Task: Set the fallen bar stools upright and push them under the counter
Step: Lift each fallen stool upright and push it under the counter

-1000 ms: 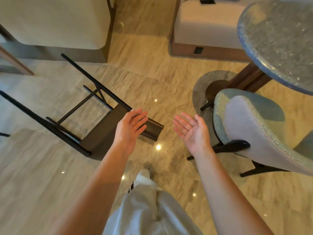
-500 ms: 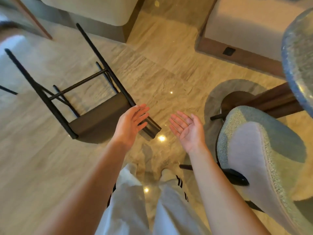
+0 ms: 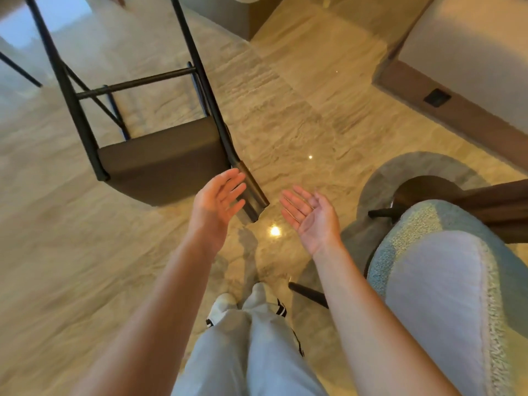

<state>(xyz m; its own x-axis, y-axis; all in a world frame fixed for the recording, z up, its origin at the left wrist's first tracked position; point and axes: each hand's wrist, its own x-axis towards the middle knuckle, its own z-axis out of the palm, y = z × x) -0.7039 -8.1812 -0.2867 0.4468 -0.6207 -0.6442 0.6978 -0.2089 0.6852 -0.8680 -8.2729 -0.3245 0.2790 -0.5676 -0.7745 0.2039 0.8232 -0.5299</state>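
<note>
Just past left hand (image 3: 217, 201), right hand (image 3: 311, 215), both spread, empty: fallen stool (image 3: 160, 164), stiff metal frame, probably hefty; best gripped at backrest (image 3: 253, 192), leg (image 3: 200, 67).

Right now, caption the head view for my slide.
Open left hand and right hand hover by the fallen bar stool on the floor.

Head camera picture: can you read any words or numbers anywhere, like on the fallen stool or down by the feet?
None: no word, number, brand or sign can be read in this picture.
The fallen bar stool shows only a plain dark seat and frame, with no label.
The footwear has black stripes but no letters.
The small dark plate at the upper right is too small to show any marking.
</note>
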